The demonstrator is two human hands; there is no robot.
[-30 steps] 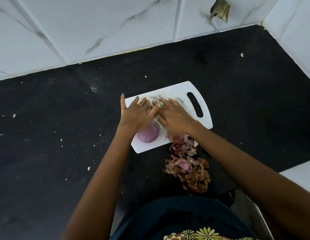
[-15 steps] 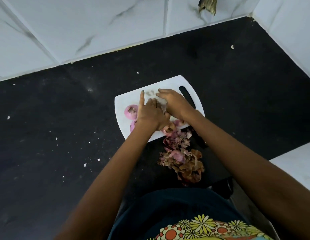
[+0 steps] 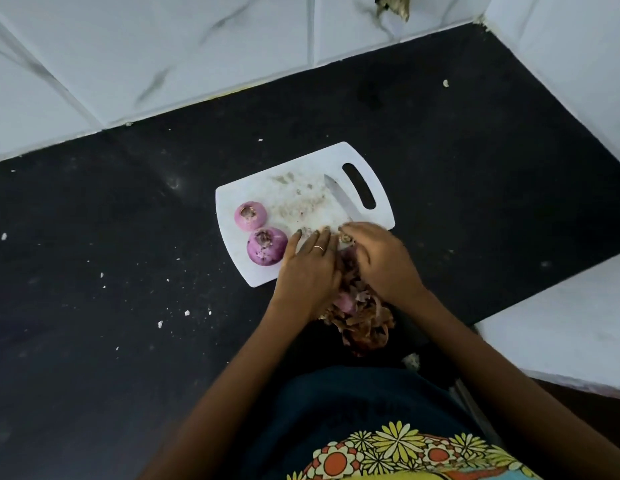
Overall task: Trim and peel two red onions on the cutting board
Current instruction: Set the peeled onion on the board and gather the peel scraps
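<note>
Two peeled red onions lie on the left part of the white cutting board: the smaller onion farther back, the larger onion near the front edge, both cut end up. My left hand rests flat on the board's near edge, fingers straight, just right of the larger onion. My right hand is beside it with fingers bent over small brown scraps; whether it grips them is unclear. A knife blade lies on the board by the handle slot, its handle hidden under my right hand.
A heap of onion peels sits on the black counter just off the board's near edge, partly under my hands. White crumbs dot the counter. Tiled walls close off the back and right; a white ledge is at near right.
Both hands have drawn back from the middle of the board to its near edge, by the peel heap. Both onions and the knife blade are now uncovered.
</note>
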